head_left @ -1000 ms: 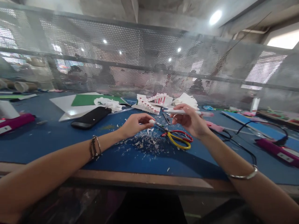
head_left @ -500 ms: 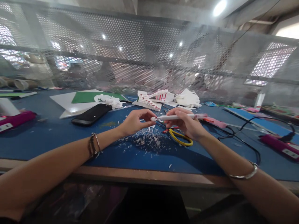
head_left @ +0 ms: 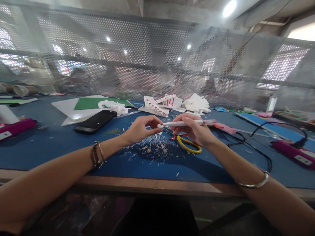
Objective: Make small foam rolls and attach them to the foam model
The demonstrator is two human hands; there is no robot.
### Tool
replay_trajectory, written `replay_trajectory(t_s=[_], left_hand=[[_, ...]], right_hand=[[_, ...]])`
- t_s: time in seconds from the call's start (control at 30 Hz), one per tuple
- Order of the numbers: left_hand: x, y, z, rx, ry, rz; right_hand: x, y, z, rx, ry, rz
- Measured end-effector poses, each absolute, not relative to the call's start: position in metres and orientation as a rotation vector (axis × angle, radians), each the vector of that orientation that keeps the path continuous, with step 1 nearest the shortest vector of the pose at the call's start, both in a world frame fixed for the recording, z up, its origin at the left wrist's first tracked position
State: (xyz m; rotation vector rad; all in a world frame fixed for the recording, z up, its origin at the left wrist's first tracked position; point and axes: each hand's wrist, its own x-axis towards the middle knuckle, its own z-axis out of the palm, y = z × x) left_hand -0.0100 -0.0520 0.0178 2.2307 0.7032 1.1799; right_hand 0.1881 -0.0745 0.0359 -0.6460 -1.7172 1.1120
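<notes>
Between thumb and fingertips, my left hand [head_left: 144,129] pinches a small white piece [head_left: 160,126] with a dark reddish mark; its exact kind is too small to tell. My right hand [head_left: 193,128] is closed around a white marker pen [head_left: 178,124], held nearly level. The pen's tip points left and meets or almost meets the small piece. Under the right hand lie yellow-handled scissors [head_left: 189,147], partly covered by the fingers. White shavings [head_left: 157,147] are scattered on the blue table [head_left: 118,164] beneath both hands.
A black phone [head_left: 95,122] lies at left, near green sheet [head_left: 91,103] and crumpled tissue [head_left: 114,106]. Folded white card with red marks [head_left: 155,107] and white paper pieces [head_left: 197,104] sit behind the hands. A pink tool [head_left: 225,128] with black cable [head_left: 265,154] and magenta power strip [head_left: 290,154] are right.
The view has shifted very slightly, moving everything a little to the left. Both hands keep the same hold, and the pen stays at the small white piece.
</notes>
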Motion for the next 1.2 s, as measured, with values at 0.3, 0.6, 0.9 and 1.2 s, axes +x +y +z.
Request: replay_trajectory(t_s=[0.3, 0.6, 0.9, 1.2], left_hand=[[-0.0106, -0.0510, 0.0153, 2.228, 0.705, 1.177], [-0.0100, -0.0502, 0.0155, 2.276, 0.686, 1.189], [-0.0105, -0.0519, 0.0172, 2.402, 0.691, 1.262], [-0.0104, -0.0511, 0.0151, 2.443, 0.683, 1.273]], right_hand=[[0.1876, -0.0741, 0.0355, -0.686, -1.711, 1.104], [0.1886, -0.0742, 0.0384, -0.713, -1.695, 1.054], [0.1896, -0.0746, 0.0379, -0.726, -1.719, 1.010], [0.1901, -0.0742, 0.0375, -0.716, -1.712, 1.024]])
